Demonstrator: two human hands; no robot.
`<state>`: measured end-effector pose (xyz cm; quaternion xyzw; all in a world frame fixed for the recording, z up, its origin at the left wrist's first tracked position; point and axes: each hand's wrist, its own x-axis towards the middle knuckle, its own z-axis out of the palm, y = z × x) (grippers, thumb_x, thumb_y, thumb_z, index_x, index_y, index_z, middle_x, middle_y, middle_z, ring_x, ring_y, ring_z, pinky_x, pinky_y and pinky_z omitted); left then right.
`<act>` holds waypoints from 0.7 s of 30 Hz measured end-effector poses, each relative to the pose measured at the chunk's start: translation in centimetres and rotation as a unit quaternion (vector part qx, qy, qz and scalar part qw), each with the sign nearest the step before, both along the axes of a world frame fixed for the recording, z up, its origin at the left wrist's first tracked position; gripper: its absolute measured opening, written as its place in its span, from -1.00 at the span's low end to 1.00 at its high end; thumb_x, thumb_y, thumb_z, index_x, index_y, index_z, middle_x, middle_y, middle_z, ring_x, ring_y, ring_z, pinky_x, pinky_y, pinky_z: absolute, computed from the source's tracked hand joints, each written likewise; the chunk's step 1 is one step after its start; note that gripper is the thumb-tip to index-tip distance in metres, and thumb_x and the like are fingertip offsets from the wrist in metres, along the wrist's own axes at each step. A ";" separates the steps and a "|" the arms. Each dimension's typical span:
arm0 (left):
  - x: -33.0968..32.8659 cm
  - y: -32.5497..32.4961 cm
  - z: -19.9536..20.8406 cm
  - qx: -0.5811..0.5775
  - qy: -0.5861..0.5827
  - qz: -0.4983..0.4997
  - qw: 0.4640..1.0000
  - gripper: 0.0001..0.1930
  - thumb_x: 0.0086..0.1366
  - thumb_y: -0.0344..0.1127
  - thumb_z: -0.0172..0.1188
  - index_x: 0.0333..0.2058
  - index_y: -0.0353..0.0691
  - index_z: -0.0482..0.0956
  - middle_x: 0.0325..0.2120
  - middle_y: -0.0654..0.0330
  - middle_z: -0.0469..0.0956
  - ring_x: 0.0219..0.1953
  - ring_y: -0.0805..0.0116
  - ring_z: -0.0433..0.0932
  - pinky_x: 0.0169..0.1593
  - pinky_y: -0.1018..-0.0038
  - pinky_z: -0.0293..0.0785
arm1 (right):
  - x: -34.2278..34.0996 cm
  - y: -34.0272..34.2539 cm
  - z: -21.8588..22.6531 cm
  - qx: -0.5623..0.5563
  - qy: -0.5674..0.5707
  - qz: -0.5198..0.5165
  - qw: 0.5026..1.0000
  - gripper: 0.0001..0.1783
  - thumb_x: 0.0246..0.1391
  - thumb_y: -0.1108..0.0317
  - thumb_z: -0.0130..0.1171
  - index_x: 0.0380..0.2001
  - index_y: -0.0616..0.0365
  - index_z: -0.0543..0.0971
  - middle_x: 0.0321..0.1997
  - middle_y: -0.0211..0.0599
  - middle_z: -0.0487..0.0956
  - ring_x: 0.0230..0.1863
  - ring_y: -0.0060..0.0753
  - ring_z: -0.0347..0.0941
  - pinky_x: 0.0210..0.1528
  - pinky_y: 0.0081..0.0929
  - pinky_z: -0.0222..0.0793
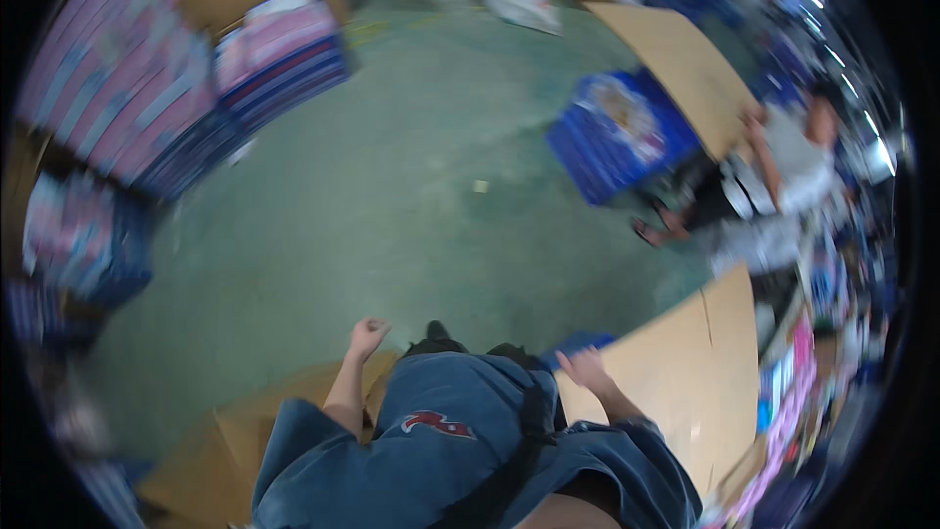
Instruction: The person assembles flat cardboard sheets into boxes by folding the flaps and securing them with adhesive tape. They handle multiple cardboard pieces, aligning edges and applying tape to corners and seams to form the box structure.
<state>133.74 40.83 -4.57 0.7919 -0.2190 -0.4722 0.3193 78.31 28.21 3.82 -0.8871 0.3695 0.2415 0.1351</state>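
My left hand (368, 336) is raised in front of my body on the left, above the green floor. Its fingers are loosely bent and nothing shows in them. On the other side, my right hand (585, 369) is over the near-left edge of a large tan cardboard sheet (676, 358), thumb and fingers apart. Whether it touches the cardboard I cannot tell. More brown cardboard (259, 421) lies low beside my left forearm, blurred. A bit of blue (578, 342) shows just beyond my right hand, mostly hidden by the sheet.
Across the floor at the right, a person (783, 162) holds another cardboard sheet (676, 59) beside a blue stack (612, 137). Tall pink and blue stacks (117, 69) line the left. A white bag (524, 6) lies at the back; a small pale scrap (481, 186) is mid-floor.
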 end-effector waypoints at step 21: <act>12.6 -58.4 -4.0 -0.044 0.039 -0.292 0.955 -0.58 0.40 -0.06 0.24 -0.06 -0.33 0.44 -0.29 0.14 0.59 -0.33 0.40 0.57 -0.26 0.45 0.52 | 21.9 -33.5 0.6 -0.154 -0.214 -0.173 0.949 -0.41 0.23 0.12 0.03 -0.90 0.00 0.41 -0.73 -0.29 0.54 -0.62 -0.04 0.50 -0.44 -0.17 0.43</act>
